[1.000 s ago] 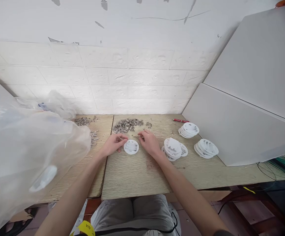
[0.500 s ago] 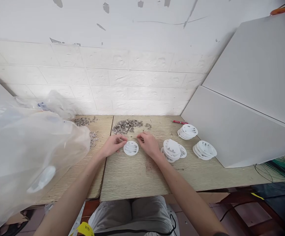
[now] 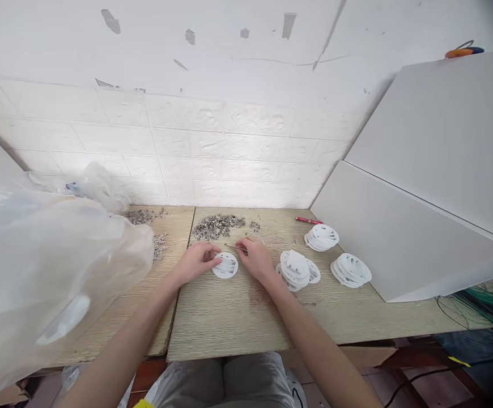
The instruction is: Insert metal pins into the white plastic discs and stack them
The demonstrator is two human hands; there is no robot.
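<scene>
A white round battery case (image 3: 225, 270) with long slots lies flat on the table between my hands. At its left rim is my left hand (image 3: 198, 263), with the thumb on the edge and the fingers bent; what the fingertips grip is partly hidden. My right hand (image 3: 255, 258), closed, pinches thin metal tweezers (image 3: 231, 246) whose tip points left, just above the far edge of the case. Beyond both hands is a heap of small metal contact pieces (image 3: 216, 225), with a few loose pieces (image 3: 254, 226) to its right.
Stacks of white round cases stand to the right: a near stack (image 3: 294, 269), a back stack (image 3: 322, 237) and a right stack (image 3: 352, 270). A red pen (image 3: 308, 220) lies behind them. A large plastic bag (image 3: 102, 243) bulges at left, near more metal pieces (image 3: 159, 246). White panels (image 3: 420, 232) border the right.
The view has tilted up slightly, so the table sits lower. My left thumb has come onto the rim of the case. The right hand keeps the tweezers near the case's far edge.
</scene>
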